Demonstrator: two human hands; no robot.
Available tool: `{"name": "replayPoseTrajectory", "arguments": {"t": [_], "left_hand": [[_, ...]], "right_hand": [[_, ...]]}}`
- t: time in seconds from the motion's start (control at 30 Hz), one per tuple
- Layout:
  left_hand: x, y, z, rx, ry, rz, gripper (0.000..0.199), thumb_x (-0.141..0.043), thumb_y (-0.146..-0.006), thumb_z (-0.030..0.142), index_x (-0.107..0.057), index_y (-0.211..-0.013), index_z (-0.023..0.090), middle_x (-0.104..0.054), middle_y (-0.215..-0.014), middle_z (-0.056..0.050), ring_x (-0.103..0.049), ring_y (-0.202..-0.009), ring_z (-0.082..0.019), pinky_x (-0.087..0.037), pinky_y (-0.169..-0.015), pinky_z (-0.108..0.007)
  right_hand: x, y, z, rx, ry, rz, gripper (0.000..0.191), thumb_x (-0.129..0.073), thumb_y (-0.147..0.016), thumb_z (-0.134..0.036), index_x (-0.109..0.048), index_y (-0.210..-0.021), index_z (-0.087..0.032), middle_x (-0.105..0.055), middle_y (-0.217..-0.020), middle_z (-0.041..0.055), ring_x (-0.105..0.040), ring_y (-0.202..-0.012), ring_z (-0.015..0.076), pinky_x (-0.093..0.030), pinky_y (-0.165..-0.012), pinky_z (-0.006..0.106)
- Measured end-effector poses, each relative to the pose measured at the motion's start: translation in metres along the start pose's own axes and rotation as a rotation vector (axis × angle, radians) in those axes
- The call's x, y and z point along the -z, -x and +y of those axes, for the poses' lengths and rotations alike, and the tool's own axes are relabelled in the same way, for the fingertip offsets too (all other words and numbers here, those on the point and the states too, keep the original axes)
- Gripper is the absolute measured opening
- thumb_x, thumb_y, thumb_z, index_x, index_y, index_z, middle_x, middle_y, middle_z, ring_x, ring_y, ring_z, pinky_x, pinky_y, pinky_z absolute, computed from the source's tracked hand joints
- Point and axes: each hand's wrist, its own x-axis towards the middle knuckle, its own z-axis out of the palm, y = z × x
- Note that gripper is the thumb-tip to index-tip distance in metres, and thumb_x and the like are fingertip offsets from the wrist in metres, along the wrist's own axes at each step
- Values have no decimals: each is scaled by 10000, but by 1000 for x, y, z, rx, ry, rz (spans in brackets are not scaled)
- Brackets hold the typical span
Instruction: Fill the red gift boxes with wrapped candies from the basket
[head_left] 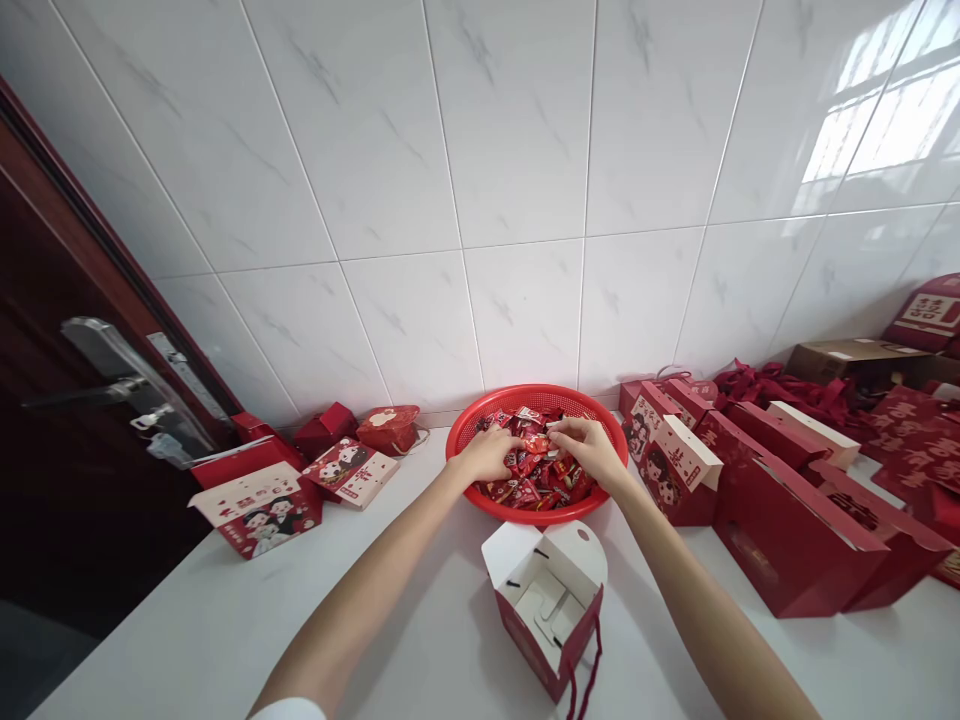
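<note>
A round red plastic basket [452, 440] against the wall holds a heap of small wrapped candies [529, 490], mostly red. My left hand [489, 456] reaches into its left side, fingers curled together among the candies; what they grip is hidden. On the right side my right hand [589, 447] pinches a small wrapped candy at the top of the heap. Just in front of the basket, between my forearms, stands an open red gift box [541, 600] with white inside, flaps raised and a dark red cord handle hanging at its right. No candy shows inside it.
Printed red gift boxes [277, 515] stand on the left of the white table [405, 630], near a door with a metal handle [124, 390]. Several more red boxes [795, 530] crowd the right side, with red ribbon [787, 395] and a brown carton [847, 355] behind.
</note>
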Motion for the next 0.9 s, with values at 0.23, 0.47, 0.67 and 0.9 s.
{"name": "replayPoseTrajectory", "arguments": {"t": [0.23,0.47,0.67,0.9], "left_hand": [[-6,1,-9,105,228,195,182,-739,-754,303,-783,-911,221,-782,-1002,-83,-692,-1002,-310,-512,-921,-387],[-14,-12,4,-22,958,430,379,-720,-787,511,-751,-859,141,-779,-926,-106,-704,-901,-253,-549,-872,-375],[-16,-12,11,-84,1020,349,397,-770,-760,489,-742,-959,146,-776,-1049,-114,-708,-1028,-283,-546,-961,-419],[-19,-13,11,-32,686,381,255,-584,-922,269,-738,-1082,145,-766,-1176,-137,-710,-1105,-281,-545,-1002,-409]], "right_hand": [[4,4,1,-52,-38,13,334,-722,-721,-491,-681,-815,-173,-678,-693,14,-591,-573,157,-508,-605,317],[2,4,-1,-61,2,-47,510,-792,-687,-596,-626,-943,-187,-666,-695,-14,-638,-664,173,-514,-651,316],[1,4,-5,-159,-150,-31,600,-855,-613,-590,-575,-968,-195,-639,-669,-42,-636,-603,162,-532,-618,314],[8,4,-5,-75,-418,301,460,-897,-568,-472,-555,-740,-217,-640,-742,-33,-643,-706,148,-553,-699,278]]}}
